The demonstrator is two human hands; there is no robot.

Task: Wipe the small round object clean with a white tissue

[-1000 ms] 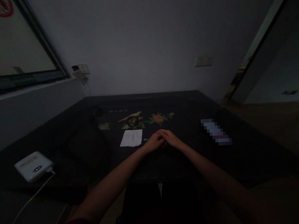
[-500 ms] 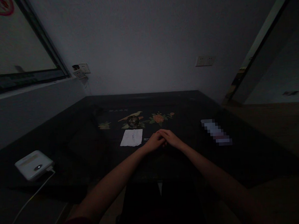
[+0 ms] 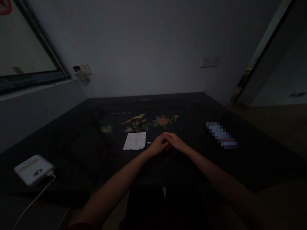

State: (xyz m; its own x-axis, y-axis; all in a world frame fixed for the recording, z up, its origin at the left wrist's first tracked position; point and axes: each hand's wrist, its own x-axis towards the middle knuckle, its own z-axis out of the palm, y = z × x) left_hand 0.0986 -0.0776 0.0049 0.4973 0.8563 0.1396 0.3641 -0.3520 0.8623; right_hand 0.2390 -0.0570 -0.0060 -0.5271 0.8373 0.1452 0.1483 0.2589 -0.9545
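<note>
The room is dim. My left hand [image 3: 159, 146] and my right hand [image 3: 175, 142] rest together on a dark table [image 3: 186, 161], fingers curled and touching at the tips. Whether anything lies between the fingers is hidden. A white sheet of paper [image 3: 134, 141] lies flat just left of my left hand. A small dark round object [image 3: 136, 124] sits beyond the paper, on a painted bird-and-flower pattern [image 3: 154, 121].
A white box-shaped device [image 3: 34, 169] with a white cable sits at the table's left edge. A pale blurred item [image 3: 221, 134] lies to the right. Wall sockets [image 3: 82, 72] are at the back left, another socket [image 3: 209, 61] on the far wall. A window [image 3: 16, 50] is at the left.
</note>
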